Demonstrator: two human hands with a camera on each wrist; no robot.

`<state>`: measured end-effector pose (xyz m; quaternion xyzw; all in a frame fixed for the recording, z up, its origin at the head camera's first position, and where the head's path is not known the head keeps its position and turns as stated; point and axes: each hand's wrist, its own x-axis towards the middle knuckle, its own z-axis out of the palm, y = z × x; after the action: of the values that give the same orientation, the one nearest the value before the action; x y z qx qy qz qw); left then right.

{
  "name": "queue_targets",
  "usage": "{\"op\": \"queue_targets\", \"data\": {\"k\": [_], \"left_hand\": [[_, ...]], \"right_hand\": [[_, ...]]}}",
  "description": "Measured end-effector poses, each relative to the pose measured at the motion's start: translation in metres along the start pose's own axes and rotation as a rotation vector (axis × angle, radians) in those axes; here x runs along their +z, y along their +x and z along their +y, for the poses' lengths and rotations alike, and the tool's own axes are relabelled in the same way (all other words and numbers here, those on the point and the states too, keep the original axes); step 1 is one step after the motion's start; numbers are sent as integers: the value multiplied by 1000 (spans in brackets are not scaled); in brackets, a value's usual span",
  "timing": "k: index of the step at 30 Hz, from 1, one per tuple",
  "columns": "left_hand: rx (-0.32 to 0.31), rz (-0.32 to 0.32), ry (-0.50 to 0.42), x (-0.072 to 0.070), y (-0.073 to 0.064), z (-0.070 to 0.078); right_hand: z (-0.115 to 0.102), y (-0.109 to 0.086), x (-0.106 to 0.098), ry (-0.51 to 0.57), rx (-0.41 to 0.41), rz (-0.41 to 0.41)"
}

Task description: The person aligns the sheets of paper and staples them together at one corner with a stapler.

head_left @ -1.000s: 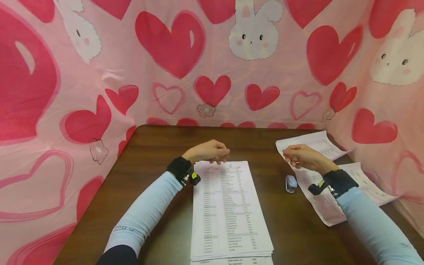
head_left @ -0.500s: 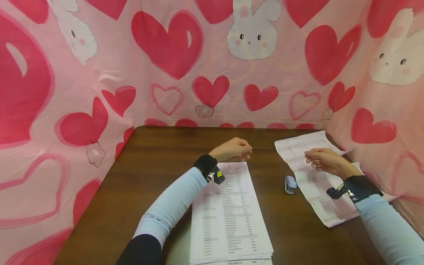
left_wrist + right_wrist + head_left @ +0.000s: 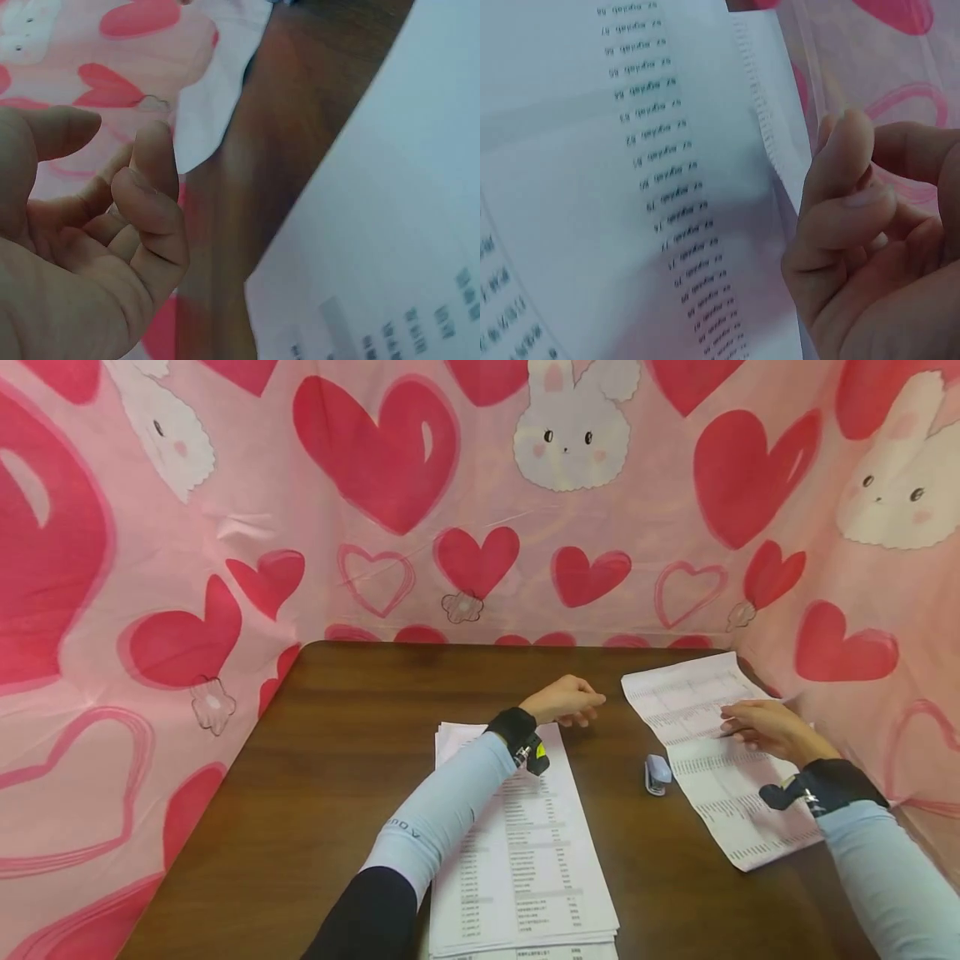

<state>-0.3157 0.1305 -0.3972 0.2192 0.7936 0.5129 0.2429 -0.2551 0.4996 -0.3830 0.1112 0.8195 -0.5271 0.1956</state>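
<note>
My left hand (image 3: 566,700) hovers just beyond the top right corner of a stack of printed sheets (image 3: 532,860). Its fingers are loosely bent; the left wrist view shows the same hand (image 3: 97,232) with nothing between thumb and fingers. Over the printed papers (image 3: 727,777) on the right hangs my right hand (image 3: 776,728), also loosely bent. In the right wrist view that hand (image 3: 877,240) holds nothing, and rows of print lie beside it. A small pale purple stapler (image 3: 657,774) lies between the stack and the right-hand papers. My left forearm covers part of the stack.
The brown wooden table (image 3: 337,760) is enclosed by a pink cloth (image 3: 645,518) with hearts and rabbits at the back and sides. A sheet at the far right (image 3: 682,681) reaches near the table's right edge.
My left hand has moved right, from over the stack's top edge to its right corner. My right hand has also shifted right over the papers. The stapler stays put.
</note>
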Motion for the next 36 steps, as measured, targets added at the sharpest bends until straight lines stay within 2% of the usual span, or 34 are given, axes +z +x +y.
{"op": "queue_targets", "data": {"k": [8, 13, 19, 23, 29, 32, 36], "left_hand": [[-49, 130, -22, 5, 19, -7], [-65, 143, -16, 8, 29, -7], [-52, 169, 32, 10, 41, 3], [-98, 197, 23, 18, 55, 0], [-207, 191, 25, 31, 70, -11], [-200, 212, 14, 30, 71, -10], [-166, 228, -6, 25, 65, -6]], "right_hand": [[7, -7, -17, -84, 85, 119], [14, -7, -23, -110, 147, 181], [19, -2, -25, -157, 181, 269], [25, 5, -20, -163, 178, 326], [35, 16, -11, -33, 131, 454], [34, 17, -11, 61, 103, 491], [29, 13, -15, 296, 105, 480]]}}
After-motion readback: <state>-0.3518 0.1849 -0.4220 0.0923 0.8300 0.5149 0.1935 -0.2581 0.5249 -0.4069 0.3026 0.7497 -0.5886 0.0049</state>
